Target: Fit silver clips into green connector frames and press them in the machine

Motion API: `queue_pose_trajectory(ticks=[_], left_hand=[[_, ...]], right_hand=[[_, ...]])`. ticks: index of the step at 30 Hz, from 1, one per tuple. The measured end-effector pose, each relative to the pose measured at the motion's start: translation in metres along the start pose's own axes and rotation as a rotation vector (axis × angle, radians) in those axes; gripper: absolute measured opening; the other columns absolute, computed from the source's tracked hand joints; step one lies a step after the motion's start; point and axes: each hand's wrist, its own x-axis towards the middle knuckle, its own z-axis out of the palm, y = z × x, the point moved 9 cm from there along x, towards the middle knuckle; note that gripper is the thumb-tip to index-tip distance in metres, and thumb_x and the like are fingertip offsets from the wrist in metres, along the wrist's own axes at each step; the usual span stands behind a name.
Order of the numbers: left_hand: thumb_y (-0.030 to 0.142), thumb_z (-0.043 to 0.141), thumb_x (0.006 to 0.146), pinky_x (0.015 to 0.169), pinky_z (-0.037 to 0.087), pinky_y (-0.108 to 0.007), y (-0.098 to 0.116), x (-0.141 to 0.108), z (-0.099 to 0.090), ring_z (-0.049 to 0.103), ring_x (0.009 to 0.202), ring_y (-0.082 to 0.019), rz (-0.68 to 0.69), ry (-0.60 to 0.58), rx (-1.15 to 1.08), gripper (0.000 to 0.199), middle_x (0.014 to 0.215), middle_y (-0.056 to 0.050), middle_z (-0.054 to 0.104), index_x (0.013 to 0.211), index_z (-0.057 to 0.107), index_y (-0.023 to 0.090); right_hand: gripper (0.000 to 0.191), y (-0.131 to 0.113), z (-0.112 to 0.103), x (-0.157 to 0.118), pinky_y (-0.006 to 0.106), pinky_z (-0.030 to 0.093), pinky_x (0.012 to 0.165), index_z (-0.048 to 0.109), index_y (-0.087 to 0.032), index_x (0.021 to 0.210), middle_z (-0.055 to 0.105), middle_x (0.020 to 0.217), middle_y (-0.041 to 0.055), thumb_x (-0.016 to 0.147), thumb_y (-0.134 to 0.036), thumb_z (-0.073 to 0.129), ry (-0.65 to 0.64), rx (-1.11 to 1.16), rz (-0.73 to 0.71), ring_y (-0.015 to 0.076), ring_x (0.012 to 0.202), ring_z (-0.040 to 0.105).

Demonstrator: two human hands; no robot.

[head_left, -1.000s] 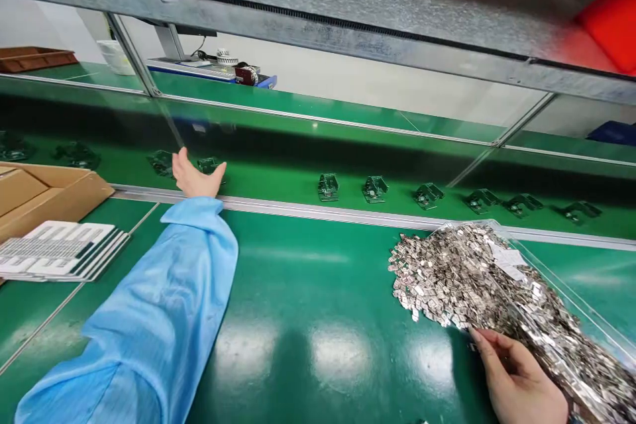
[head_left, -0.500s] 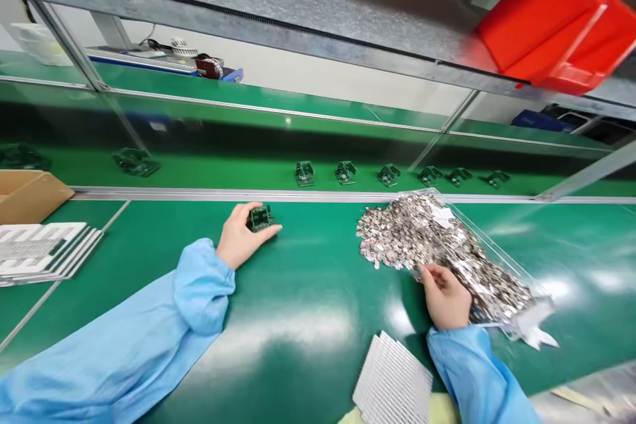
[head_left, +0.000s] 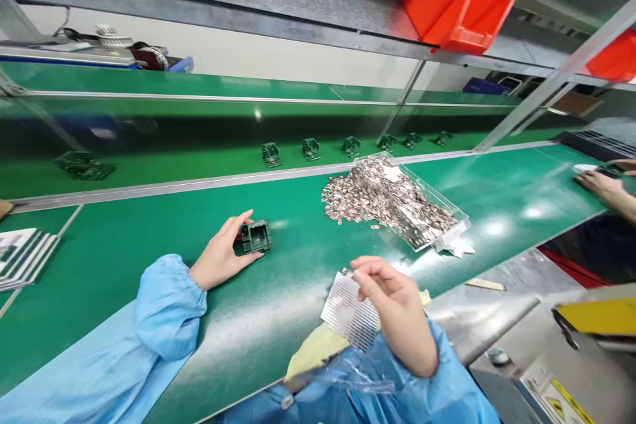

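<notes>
My left hand (head_left: 223,252) grips a small dark green open box-shaped part (head_left: 257,236) between thumb and fingers, its hollow side turned toward me, just above the green bench. My right hand (head_left: 390,301) is closed in a pinch over the upper edge of a ribbed silvery sheet (head_left: 350,311). Something small and shiny shows at its fingertips, too small to name. Beneath the sheet lies a yellow cloth (head_left: 318,348). Farther back, a heap of small metal pieces (head_left: 358,192) spills out of a clear tray (head_left: 437,199).
Several green parts like the held one (head_left: 271,154) stand behind the metal rail. White panels (head_left: 24,255) are stacked at left. An orange bin (head_left: 452,3) sits on the overhead shelf. Another person's hand (head_left: 603,187) is at far right, beside a knife-like yellow strip (head_left: 485,285).
My right hand has left the heap of metal pieces and come nearer, over the ribbed sheet. The left hand has turned the green part's hollow toward me. The view has swung right.
</notes>
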Motion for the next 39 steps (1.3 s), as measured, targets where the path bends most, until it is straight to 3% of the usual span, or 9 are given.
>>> queue_pose_trajectory(ticks=[3, 6, 8, 11, 17, 23, 29, 33, 39], left_hand=[[0.037, 0.075, 0.070, 0.072, 0.060, -0.034, 0.033, -0.019, 0.026, 0.067, 0.091, -0.022, 0.043, 0.035, -0.382, 0.063, 0.127, -0.012, 0.047, 0.126, 0.047, 0.023], [0.031, 0.079, 0.067, 0.073, 0.061, -0.033, 0.066, -0.045, 0.063, 0.069, 0.090, -0.020, -0.049, -0.043, -0.725, 0.060, 0.116, -0.008, 0.056, 0.116, 0.047, 0.023], [0.029, 0.081, 0.065, 0.073, 0.061, -0.031, 0.085, -0.059, 0.083, 0.070, 0.084, -0.018, -0.112, -0.125, -0.852, 0.060, 0.105, -0.005, 0.062, 0.113, 0.046, 0.023], [0.024, 0.082, 0.063, 0.071, 0.061, -0.028, 0.101, -0.069, 0.099, 0.070, 0.080, -0.016, -0.158, -0.194, -0.952, 0.058, 0.096, -0.002, 0.065, 0.109, 0.048, 0.023], [0.019, 0.079, 0.067, 0.072, 0.058, -0.022, 0.108, -0.074, 0.106, 0.069, 0.085, -0.014, -0.134, -0.276, -1.007, 0.053, 0.098, -0.001, 0.065, 0.111, 0.049, 0.024], [0.021, 0.069, 0.080, 0.073, 0.057, -0.022, 0.109, -0.078, 0.110, 0.067, 0.087, -0.013, -0.045, -0.353, -0.942, 0.044, 0.103, -0.003, 0.064, 0.117, 0.047, 0.024], [0.023, 0.053, 0.090, 0.077, 0.054, -0.024, 0.105, -0.079, 0.106, 0.064, 0.090, -0.015, 0.018, -0.295, -0.789, 0.032, 0.101, -0.006, 0.065, 0.121, 0.048, 0.022], [0.029, 0.056, 0.088, 0.063, 0.053, -0.023, 0.102, -0.081, 0.103, 0.064, 0.072, -0.014, -0.045, -0.249, -0.766, 0.034, 0.087, -0.004, 0.064, 0.120, 0.050, 0.020], [0.034, 0.058, 0.087, 0.056, 0.051, -0.021, 0.103, -0.086, 0.104, 0.060, 0.064, -0.013, -0.119, -0.248, -0.793, 0.035, 0.081, -0.002, 0.061, 0.119, 0.050, 0.021]], right_hand=[[0.024, 0.008, 0.014, -0.022, 0.028, 0.050, 0.064, 0.067, -0.018, 0.070, 0.063, 0.106, 0.0117, 0.078, -0.041, 0.069, 0.033, -0.016, 0.001, 0.0239, 0.094, 0.060], [0.019, 0.022, 0.019, -0.035, 0.028, 0.048, 0.065, 0.066, -0.019, 0.073, 0.060, 0.110, 0.0119, 0.079, -0.037, 0.066, 0.054, -0.005, 0.026, 0.0251, 0.101, 0.057], [0.015, 0.028, 0.022, -0.042, 0.028, 0.048, 0.067, 0.065, -0.019, 0.074, 0.059, 0.113, 0.0113, 0.081, -0.033, 0.065, 0.060, -0.002, 0.025, 0.0249, 0.104, 0.056], [0.007, 0.033, 0.027, -0.051, 0.029, 0.048, 0.070, 0.064, -0.020, 0.078, 0.056, 0.118, 0.0102, 0.082, -0.025, 0.061, 0.048, -0.023, -0.001, 0.0230, 0.102, 0.057], [0.007, 0.037, 0.033, -0.055, 0.029, 0.047, 0.071, 0.063, -0.020, 0.077, 0.055, 0.120, 0.0093, 0.077, -0.014, 0.059, 0.051, -0.090, -0.013, 0.0221, 0.102, 0.057], [0.003, 0.037, 0.033, -0.056, 0.027, 0.045, 0.065, 0.061, -0.020, 0.077, 0.055, 0.117, 0.0089, 0.080, -0.020, 0.060, 0.072, -0.120, -0.014, 0.0205, 0.095, 0.057], [0.009, 0.041, 0.033, -0.058, 0.025, 0.041, 0.056, 0.061, -0.019, 0.076, 0.057, 0.108, 0.0074, 0.082, -0.025, 0.061, 0.090, -0.143, 0.027, 0.0155, 0.077, 0.056], [0.007, 0.046, 0.038, -0.059, 0.025, 0.043, 0.055, 0.060, -0.019, 0.078, 0.059, 0.091, 0.0048, 0.081, -0.025, 0.061, 0.071, -0.021, 0.073, 0.0149, 0.071, 0.057], [0.015, 0.061, 0.041, -0.064, 0.024, 0.047, 0.051, 0.057, -0.020, 0.081, 0.060, 0.070, -0.0013, 0.073, -0.023, 0.069, 0.114, 0.251, 0.217, 0.0137, 0.058, 0.057]])
